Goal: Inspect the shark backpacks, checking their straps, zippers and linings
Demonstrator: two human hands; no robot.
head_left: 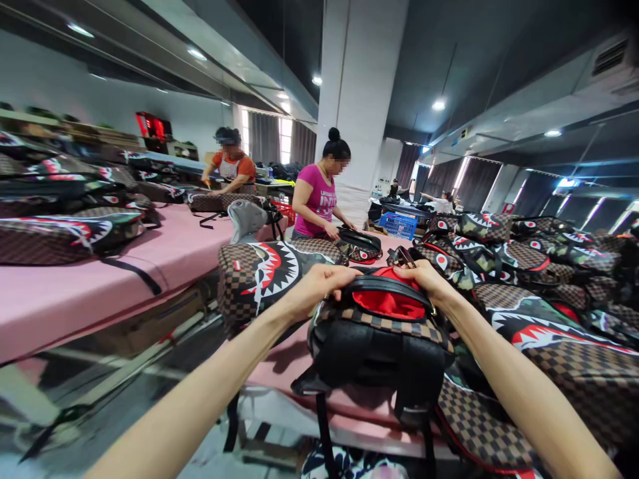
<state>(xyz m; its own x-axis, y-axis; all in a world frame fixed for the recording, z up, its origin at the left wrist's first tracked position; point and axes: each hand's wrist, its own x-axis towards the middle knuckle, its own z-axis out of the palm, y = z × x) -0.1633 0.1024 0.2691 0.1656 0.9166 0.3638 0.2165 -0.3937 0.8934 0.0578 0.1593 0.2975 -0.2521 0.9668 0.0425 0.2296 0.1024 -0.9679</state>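
Observation:
A brown-and-black checkered backpack (pixel 379 352) stands in front of me on the pink table, its black straps hanging towards me. The top is unzipped and red lining (pixel 389 305) shows inside. My left hand (pixel 324 283) pinches the left end of the opening's edge, thumb and fingers closed. Across from it, my right hand (pixel 424 279) grips the right side of the same edge, with its fingertips partly hidden. A black top handle (pixel 387 285) arches between the two hands.
Another checkered backpack with shark teeth (pixel 279 273) lies just left. Several more backpacks (pixel 564 332) are piled at right. A co-worker in a pink shirt (pixel 317 193) handles a bag across the table; another in orange (pixel 234 166) works farther back. A second pink table (pixel 190 246) stands left.

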